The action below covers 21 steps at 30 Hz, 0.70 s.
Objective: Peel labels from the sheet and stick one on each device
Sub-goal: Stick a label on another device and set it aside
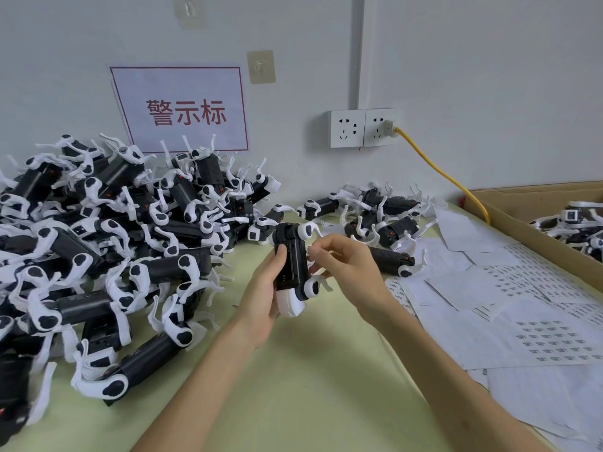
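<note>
My left hand (265, 290) grips a black and white device (295, 269) upright above the middle of the table, thumb on its black front. My right hand (342, 259) pinches a small white label (309, 251) against the device's right side. Label sheets (551, 334) with rows of small printed labels lie spread on the table to the right.
A big heap of the same devices (98, 243) fills the left of the yellow-green table (293, 386). A smaller group (381, 220) lies by the wall. A cardboard box (538, 220) with more devices stands at the right. A yellow cable (440, 171) runs from the wall socket.
</note>
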Motion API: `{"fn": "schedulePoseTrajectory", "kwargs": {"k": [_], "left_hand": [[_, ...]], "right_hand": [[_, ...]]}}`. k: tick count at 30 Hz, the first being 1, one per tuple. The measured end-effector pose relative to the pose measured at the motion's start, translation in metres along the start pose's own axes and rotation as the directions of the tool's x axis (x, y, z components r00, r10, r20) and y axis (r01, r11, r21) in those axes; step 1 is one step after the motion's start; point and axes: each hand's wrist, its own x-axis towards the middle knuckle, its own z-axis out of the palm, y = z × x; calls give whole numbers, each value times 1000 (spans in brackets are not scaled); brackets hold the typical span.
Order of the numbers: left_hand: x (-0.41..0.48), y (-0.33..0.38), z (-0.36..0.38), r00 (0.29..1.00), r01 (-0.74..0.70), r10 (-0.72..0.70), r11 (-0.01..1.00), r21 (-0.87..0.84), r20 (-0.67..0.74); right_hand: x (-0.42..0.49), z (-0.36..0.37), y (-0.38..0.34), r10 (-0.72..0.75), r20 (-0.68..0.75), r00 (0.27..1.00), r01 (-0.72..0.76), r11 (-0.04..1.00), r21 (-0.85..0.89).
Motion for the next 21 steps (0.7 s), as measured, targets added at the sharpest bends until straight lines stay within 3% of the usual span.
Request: {"fn": "schedulePoseTrajectory", "kwargs": {"k": [12, 21], "left_hand": [[0, -1, 5, 990, -142, 143, 987, 80, -4], [2, -8, 4, 983, -154, 168, 975, 159, -72]], "right_hand": [[-2, 0, -4, -21, -51, 998, 21, 1000, -6], [-2, 0, -4, 3, -56, 998, -2, 1000, 5]]}}
